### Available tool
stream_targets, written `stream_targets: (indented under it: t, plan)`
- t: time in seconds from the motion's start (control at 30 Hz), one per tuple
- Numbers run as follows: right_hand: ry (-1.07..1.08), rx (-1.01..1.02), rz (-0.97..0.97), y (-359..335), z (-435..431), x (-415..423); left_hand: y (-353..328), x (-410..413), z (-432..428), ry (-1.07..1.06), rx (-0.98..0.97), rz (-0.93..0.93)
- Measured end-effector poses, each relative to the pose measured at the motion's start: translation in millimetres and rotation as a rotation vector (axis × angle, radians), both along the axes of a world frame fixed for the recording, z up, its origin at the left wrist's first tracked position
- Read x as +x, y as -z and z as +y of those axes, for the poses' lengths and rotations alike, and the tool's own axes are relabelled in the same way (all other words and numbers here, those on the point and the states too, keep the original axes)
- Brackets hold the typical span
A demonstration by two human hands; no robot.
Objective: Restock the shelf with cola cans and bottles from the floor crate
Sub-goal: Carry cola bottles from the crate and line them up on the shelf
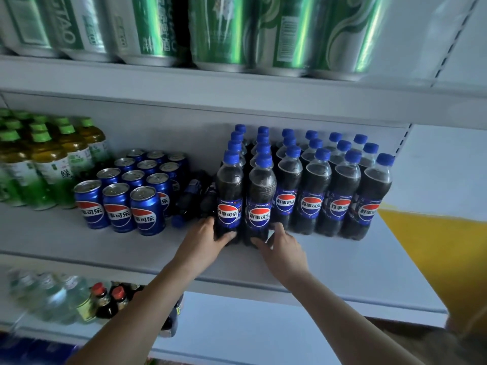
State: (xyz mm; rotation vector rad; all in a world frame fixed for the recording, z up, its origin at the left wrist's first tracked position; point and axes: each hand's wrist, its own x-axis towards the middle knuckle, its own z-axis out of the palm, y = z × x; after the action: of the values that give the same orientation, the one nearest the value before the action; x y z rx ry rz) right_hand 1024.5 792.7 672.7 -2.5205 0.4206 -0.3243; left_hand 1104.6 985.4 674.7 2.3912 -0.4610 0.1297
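Several upright cola bottles with blue caps stand in rows on the middle shelf (342, 262). My left hand (204, 239) grips the base of the front-left bottle (229, 196). My right hand (282, 246) grips the base of the bottle beside it (261, 198). To the left stand several blue cola cans (118, 206) in rows. Between the cans and the upright bottles, two or three cola bottles (192, 198) lie on their sides. The floor crate is out of sight.
Green-capped tea bottles (47, 164) fill the shelf's left end. Green beer cans (224, 32) line the shelf above. The lower shelf holds clear bottles (52, 296) and red-capped dark bottles (105, 301). A yellow surface (434, 254) lies to the right.
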Motion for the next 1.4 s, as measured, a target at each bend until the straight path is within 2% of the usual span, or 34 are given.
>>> stream_targets:
  t: [0.17, 0.3, 0.5, 0.67, 0.9, 1.0, 1.2, 1.4]
  plan:
    - [-0.037, 0.238, -0.063, -7, 0, -24, 2, -38, 7, -0.115, -0.135, -0.007]
    - [-0.179, 0.281, 0.037, -17, -16, -56, -2, -61, 19, 0.000, -0.259, -0.045]
    - [-0.264, 0.325, 0.039, -27, -31, -99, -12, -84, 23, 0.195, -0.353, 0.100]
    - [-0.190, 0.494, -0.093, -26, -37, -143, -23, -108, 21, 0.241, -0.427, 0.188]
    - [-0.010, 0.752, -0.330, -18, -37, -203, -32, -163, -19, 0.233, -0.764, 0.346]
    - [0.075, 0.830, -0.387, -5, -46, -241, -20, -190, -43, 0.259, -0.846, 0.471]
    - [0.217, 0.913, -0.388, 23, -83, -337, 2, -260, -110, 0.350, -0.804, 0.737]
    - [0.490, 1.070, -0.488, 30, -129, -454, 14, -353, -189, 0.493, -0.699, 0.981]
